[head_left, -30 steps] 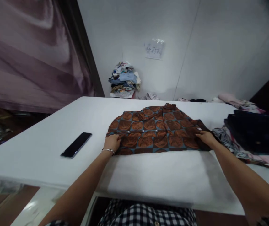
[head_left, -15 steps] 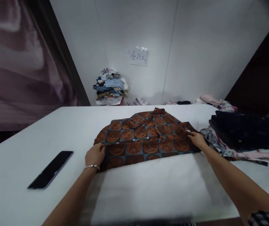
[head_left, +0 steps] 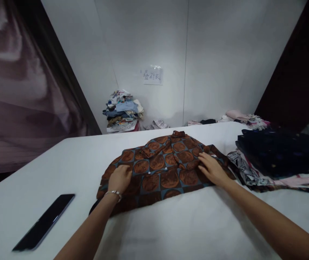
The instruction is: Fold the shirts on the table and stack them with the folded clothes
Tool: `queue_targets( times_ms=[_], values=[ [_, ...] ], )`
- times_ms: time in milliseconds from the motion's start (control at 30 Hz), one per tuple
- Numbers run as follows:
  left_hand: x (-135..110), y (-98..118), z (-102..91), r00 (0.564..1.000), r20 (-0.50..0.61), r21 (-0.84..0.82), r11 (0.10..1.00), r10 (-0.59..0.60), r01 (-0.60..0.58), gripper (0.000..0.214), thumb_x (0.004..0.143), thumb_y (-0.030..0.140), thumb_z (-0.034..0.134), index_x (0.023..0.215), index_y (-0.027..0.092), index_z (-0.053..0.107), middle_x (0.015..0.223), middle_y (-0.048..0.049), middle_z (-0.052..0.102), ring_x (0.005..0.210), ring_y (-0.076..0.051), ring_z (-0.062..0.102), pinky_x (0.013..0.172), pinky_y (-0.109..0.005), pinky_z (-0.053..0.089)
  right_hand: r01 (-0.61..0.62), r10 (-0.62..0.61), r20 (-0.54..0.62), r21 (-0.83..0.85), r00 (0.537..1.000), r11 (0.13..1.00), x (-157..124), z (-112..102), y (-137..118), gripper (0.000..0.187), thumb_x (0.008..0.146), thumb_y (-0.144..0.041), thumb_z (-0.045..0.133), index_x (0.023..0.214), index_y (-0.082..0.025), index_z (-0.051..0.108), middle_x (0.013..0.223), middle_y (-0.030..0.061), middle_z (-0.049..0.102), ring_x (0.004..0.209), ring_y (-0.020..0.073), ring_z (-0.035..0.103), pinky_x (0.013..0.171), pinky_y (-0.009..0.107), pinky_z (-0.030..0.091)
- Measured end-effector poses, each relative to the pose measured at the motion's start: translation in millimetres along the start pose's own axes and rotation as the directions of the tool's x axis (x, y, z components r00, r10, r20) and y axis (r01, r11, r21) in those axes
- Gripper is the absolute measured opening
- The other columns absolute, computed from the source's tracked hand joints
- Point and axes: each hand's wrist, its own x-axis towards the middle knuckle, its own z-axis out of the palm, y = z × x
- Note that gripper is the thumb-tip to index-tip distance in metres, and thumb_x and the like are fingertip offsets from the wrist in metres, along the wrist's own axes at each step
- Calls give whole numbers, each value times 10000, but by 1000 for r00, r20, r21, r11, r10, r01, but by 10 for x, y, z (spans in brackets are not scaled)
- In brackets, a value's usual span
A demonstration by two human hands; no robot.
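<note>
A brown shirt (head_left: pixel 165 164) with round orange motifs on teal checks lies folded on the white table (head_left: pixel 62 169). My left hand (head_left: pixel 120 178), a bracelet on its wrist, rests on the shirt's left part with fingers curled down onto the cloth. My right hand (head_left: pixel 211 169) lies flat on the shirt's right part, fingers spread and pressing the fabric.
A black phone (head_left: pixel 44 222) lies on the table at the lower left. A stack of dark and patterned clothes (head_left: pixel 276 159) sits at the right. A heap of clothes (head_left: pixel 123 110) stands by the far wall, under a paper sign (head_left: pixel 151 75).
Both hands have moved inward from the shirt's outer edges onto its top surface. The camera view has shifted, so the shirt and phone appear lower and further left.
</note>
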Motion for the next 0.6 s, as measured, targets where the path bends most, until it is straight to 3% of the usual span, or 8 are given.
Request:
queue_targets(
  times_ms=[100, 233, 400, 600],
  values=[
    [298, 445, 58, 986, 23, -76, 984, 163, -161, 219, 848, 266, 476, 959, 188, 648, 1035, -66, 649, 1001, -201, 589, 910, -302, 441, 95, -115, 194, 110, 974, 989, -129, 85, -127, 488, 925, -449, 427, 1333, -196, 509, 1452, 98, 405, 1390, 240, 262, 1119, 462, 256],
    [795, 1064, 246, 945, 79, -112, 945, 317, -308, 192, 834, 237, 513, 962, 203, 652, 1081, -56, 631, 1050, -190, 569, 945, -287, 424, -26, -16, 428, 92, 903, 995, -245, 186, -108, 617, 908, -583, 375, 1420, -238, 396, 1515, 89, 274, 1411, 267, 192, 1127, 534, 164],
    [1467, 1860, 575, 897, 144, -148, 905, 418, -398, 338, 833, 228, 526, 1160, 186, 597, 1310, -91, 521, 1202, -210, 490, 1029, -302, 371, -68, 16, 440, 103, 898, 992, -224, 184, -113, 632, 905, -613, 350, 1432, -263, 370, 1531, 75, 220, 1420, 257, 159, 1137, 519, 124],
    [2151, 2639, 937, 910, 147, -138, 919, 388, -370, 571, 833, 163, 498, 1390, 131, 377, 1443, -148, 389, 1279, -257, 413, 1035, -356, 367, -103, 23, 449, 154, 893, 983, -204, 149, -153, 661, 890, -627, 369, 1438, -256, 362, 1533, 79, 208, 1422, 269, 145, 1137, 523, 108]
  ],
)
